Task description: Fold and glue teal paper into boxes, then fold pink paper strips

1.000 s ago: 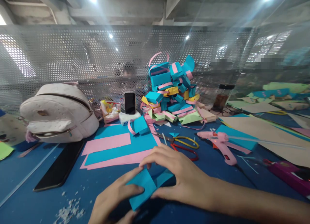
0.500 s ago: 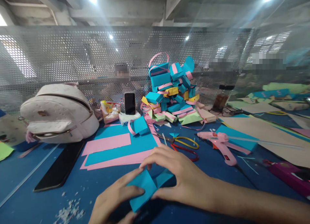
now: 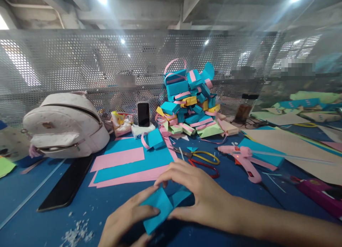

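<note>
Both hands hold one small folded blue paper piece (image 3: 159, 210) low over the near middle of the table. My left hand (image 3: 125, 215) is closed on its left side, thumb lying across the front face. My right hand (image 3: 195, 193) grips the right part, its fingers arched over the top and its thumb underneath; a flap shows between them. Just beyond lie stacked blue and pink paper sheets (image 3: 125, 172), with a small blue paper box with a pink handle (image 3: 156, 139) on top. Scissors with yellow and red handles (image 3: 199, 157) rest past my right hand.
A tall pile of paper boxes (image 3: 177, 88) stands at the back. To the right are a pink glue gun (image 3: 244, 158) and a magenta tool (image 3: 317, 193). On the left sit a white backpack (image 3: 64, 125), a black phone (image 3: 66, 184) and white scraps (image 3: 77, 234).
</note>
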`<state>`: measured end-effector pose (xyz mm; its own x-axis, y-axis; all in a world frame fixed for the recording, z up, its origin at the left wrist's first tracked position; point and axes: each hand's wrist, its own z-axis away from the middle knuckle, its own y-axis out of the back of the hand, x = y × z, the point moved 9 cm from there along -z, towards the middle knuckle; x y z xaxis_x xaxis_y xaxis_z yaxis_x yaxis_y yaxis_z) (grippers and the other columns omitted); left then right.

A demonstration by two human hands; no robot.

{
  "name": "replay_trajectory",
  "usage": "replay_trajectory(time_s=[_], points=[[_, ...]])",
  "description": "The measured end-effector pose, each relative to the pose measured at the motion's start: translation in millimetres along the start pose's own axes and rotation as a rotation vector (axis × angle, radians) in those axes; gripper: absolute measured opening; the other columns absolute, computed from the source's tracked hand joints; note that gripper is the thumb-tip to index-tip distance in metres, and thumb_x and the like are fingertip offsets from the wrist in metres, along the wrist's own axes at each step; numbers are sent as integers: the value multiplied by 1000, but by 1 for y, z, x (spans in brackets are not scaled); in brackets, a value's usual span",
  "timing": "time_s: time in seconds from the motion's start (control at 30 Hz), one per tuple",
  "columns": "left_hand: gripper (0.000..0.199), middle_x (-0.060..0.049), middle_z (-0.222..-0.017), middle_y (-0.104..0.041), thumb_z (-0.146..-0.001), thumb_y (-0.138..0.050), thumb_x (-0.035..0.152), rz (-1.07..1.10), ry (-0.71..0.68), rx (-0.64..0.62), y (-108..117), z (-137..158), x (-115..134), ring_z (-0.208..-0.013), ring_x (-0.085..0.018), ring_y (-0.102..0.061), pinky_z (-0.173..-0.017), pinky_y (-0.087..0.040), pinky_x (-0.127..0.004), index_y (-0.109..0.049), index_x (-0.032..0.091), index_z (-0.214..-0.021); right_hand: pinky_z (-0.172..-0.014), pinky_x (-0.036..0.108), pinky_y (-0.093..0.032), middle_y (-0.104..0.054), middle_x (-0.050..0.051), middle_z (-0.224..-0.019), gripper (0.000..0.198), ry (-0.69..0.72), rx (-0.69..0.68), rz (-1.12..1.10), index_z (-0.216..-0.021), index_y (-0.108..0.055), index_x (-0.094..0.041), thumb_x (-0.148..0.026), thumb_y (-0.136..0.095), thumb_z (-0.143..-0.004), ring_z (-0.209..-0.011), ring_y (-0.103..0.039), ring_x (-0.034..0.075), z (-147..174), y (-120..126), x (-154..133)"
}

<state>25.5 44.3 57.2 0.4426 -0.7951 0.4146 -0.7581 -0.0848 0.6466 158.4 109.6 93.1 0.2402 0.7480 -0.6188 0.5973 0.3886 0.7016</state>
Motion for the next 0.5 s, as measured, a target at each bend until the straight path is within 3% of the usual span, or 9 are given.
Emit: replay_trajectory(time_s=[0.5], points=[[34, -16, -141, -58, -92, -62, 21, 14, -6, 10, 1, -2, 1, -127, -27, -58, -99, -54, -35, -58, 19, -125, -90, 33, -43, -62, 2, -111, 45, 2, 3, -6, -113, -61, -23, -31, -83, -75, -106, -54, 20, 0, 0, 1]])
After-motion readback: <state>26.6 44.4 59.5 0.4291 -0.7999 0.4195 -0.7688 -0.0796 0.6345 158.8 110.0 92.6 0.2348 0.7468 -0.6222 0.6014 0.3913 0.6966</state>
